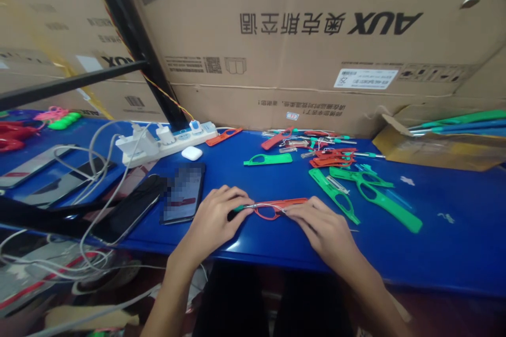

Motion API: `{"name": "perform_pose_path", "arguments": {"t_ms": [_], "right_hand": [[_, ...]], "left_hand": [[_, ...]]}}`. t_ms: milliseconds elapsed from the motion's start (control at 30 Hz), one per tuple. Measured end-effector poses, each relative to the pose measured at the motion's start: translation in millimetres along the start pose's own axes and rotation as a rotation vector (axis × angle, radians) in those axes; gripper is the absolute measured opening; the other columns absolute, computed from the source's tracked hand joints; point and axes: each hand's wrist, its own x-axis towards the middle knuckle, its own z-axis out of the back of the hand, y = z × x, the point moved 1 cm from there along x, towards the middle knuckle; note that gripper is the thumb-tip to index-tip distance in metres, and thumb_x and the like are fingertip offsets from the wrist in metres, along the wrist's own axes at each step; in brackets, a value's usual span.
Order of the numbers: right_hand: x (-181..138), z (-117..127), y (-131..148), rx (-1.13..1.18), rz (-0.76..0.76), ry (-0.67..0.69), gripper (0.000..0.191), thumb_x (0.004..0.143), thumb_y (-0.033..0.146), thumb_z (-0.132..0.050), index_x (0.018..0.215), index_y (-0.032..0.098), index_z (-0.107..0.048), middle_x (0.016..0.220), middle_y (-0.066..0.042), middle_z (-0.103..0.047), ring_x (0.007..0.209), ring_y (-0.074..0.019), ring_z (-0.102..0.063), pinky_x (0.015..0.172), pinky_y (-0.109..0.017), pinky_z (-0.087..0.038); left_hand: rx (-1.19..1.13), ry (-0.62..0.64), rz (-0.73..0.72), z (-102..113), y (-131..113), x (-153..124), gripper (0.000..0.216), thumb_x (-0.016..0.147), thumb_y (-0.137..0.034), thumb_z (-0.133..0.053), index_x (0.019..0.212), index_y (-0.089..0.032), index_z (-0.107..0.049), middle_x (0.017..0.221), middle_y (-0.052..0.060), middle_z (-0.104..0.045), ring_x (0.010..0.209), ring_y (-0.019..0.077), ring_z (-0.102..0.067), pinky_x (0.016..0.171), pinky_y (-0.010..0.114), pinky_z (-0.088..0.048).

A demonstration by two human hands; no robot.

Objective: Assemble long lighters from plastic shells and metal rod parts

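Both hands rest low on the blue table (435, 253), close to its near edge and a little apart, joined by the red plastic handle (276, 207) that lies between them. The left hand (215, 217) is curled closed around the end of a green-tipped rod (239, 209), whose thin metal length runs along the top of the red piece. The right hand (324, 227) presses down on the other end, fingertips pinched on the plastic. Whether the handle lies flat on the table or is lifted slightly cannot be told. Just left of the left hand lies a phone (184, 192) with its screen lit, and a black phone (132, 209) beside that. Beyond the left hand sit a white earbud case (192, 153) and a white power strip (169, 143) with chargers and cables. Just beyond the right hand lie two long green handles (371, 196) – and farther back, a single green handle (268, 159) and a heap of red and green parts (328, 154). Far right of the right hand stands an open cardboard box (435, 150).
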Motion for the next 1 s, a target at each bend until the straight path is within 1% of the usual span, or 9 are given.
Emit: {"name": "perform_pose_path", "arguments": {"t_ms": [133, 300, 400, 500, 600, 800, 900, 1000], "right_hand": [[2.5, -1.4, -0.3, 0.004, 0.004, 0.003, 0.022, 0.102, 0.016, -0.052, 0.108, 0.022, -0.072, 0.099, -0.002, -0.078, 0.081, -0.0179, -0.065, 0.067, -0.028, -0.058], [4.9, 0.1, -1.1, 0.031, -0.023, -0.029, 0.022, 0.102, 0.016, -0.053, 0.109, 0.023, -0.073, 0.102, -0.004, -0.078, 0.082, -0.0184, -0.066, 0.069, -0.03, -0.059], [2.8, 1.8, -1.7, 0.016, -0.021, -0.005, 0.022, 0.101, 0.015, -0.053, 0.107, 0.023, -0.073, 0.099, -0.003, -0.078, 0.081, -0.0184, -0.065, 0.069, -0.029, -0.059], [0.2, 3.5, -2.6, -0.058, 0.004, 0.033, 0.028, 0.1, 0.01, -0.049, 0.11, 0.023, -0.073, 0.1, -0.003, -0.078, 0.084, -0.0187, -0.066, 0.069, -0.029, -0.06], [-0.6, 5.4, -5.3, -0.147, 0.039, 0.04, 0.036, 0.099, 0.007, -0.045, 0.115, 0.023, -0.073, 0.102, -0.004, -0.078, 0.085, -0.019, -0.066, 0.068, -0.028, -0.06], [-3.4, 9.4, -12.4, -0.182, 0.114, 0.083, 0.036, 0.099, 0.007, -0.048, 0.121, 0.022, -0.072, 0.11, -0.003, -0.078, 0.084, -0.0184, -0.067, 0.069, -0.029, -0.061], [-4.7, 11.5, -12.3, -0.192, 0.145, 0.085, 0.034, 0.098, 0.008, -0.051, 0.121, 0.021, -0.073, 0.116, -0.004, -0.077, 0.092, -0.0199, -0.07, 0.072, -0.031, -0.063], [-3.4, 13.4, -10.6, -0.179, 0.177, 0.097, 0.031, 0.099, 0.012, -0.055, 0.121, 0.023, -0.074, 0.119, -0.006, -0.076, 0.099, -0.0206, -0.072, 0.083, -0.035, -0.064]], "left_hand": [[0.01, 0.005, 0.012, 1.0, 1.6, -1.0, 0.017, 0.101, -0.033, -0.06, 0.106, -0.029, -0.075, 0.108, 0.001, -0.071, 0.094, 0.0202, -0.061, 0.085, 0.038, -0.044], [0.001, 0.031, -0.015, -1.2, 2.0, -0.2, 0.017, 0.101, -0.032, -0.06, 0.106, -0.029, -0.075, 0.108, 0.001, -0.071, 0.095, 0.0199, -0.063, 0.094, 0.041, -0.044], [-0.022, 0.063, -0.053, -2.0, 1.0, 0.8, 0.018, 0.102, -0.032, -0.057, 0.108, -0.028, -0.074, 0.11, 0.002, -0.072, 0.097, 0.02, -0.063, 0.094, 0.041, -0.044], [-0.035, 0.074, -0.07, -2.4, 0.2, 2.1, 0.02, 0.103, -0.033, -0.055, 0.109, -0.026, -0.073, 0.111, 0.003, -0.072, 0.098, 0.02, -0.063, 0.092, 0.039, -0.045], [-0.051, 0.085, -0.073, -3.2, 0.0, 3.4, 0.02, 0.104, -0.032, -0.054, 0.109, -0.026, -0.073, 0.111, 0.003, -0.072, 0.099, 0.0199, -0.063, 0.093, 0.039, -0.045], [-0.055, 0.103, -0.089, -4.7, 0.4, 4.6, 0.02, 0.104, -0.031, -0.053, 0.11, -0.026, -0.072, 0.114, 0.003, -0.071, 0.101, 0.0199, -0.062, 0.092, 0.039, -0.044], [-0.052, 0.115, -0.099, -4.2, 0.4, 5.8, 0.02, 0.104, -0.03, -0.053, 0.11, -0.026, -0.072, 0.115, 0.002, -0.071, 0.102, 0.0189, -0.061, 0.092, 0.038, -0.043], [-0.003, 0.073, -0.135, -3.2, 0.6, 7.3, 0.02, 0.104, -0.03, -0.055, 0.111, -0.026, -0.073, 0.113, 0.003, -0.072, 0.105, 0.0203, -0.06, 0.095, 0.04, -0.042]]}}
